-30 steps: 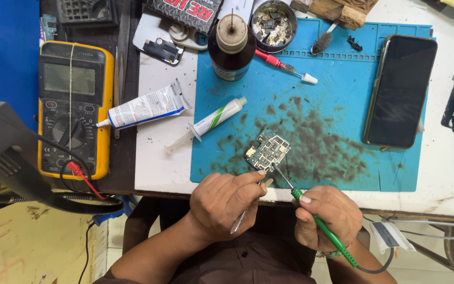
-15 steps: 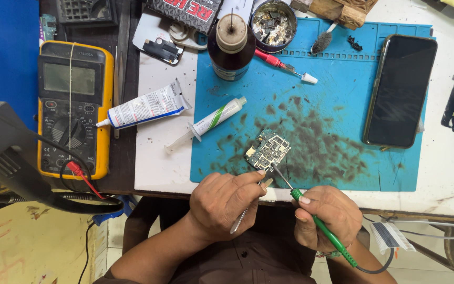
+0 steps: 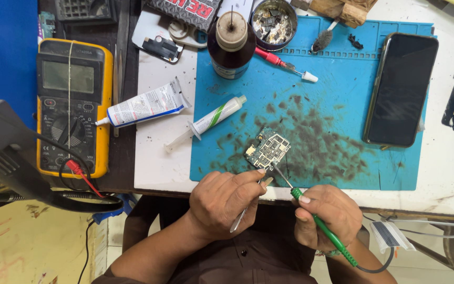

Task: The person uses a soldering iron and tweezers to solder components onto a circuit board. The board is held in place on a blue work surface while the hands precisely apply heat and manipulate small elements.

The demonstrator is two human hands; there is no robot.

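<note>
Two hands work at the lower middle of the frame, over the near edge of a blue mat (image 3: 342, 105). The left hand (image 3: 224, 197) has its fingers closed around metal tweezers (image 3: 245, 210), tips at a small circuit board (image 3: 267, 149) lying on the mat. The right hand (image 3: 324, 213) grips a green soldering iron (image 3: 327, 234), its tip touching the board's lower edge. A dark phone (image 3: 400, 89) lies at upper right.

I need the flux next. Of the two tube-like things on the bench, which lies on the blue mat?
The syringe with the green stripe; the white tube lies off the mat.
</note>
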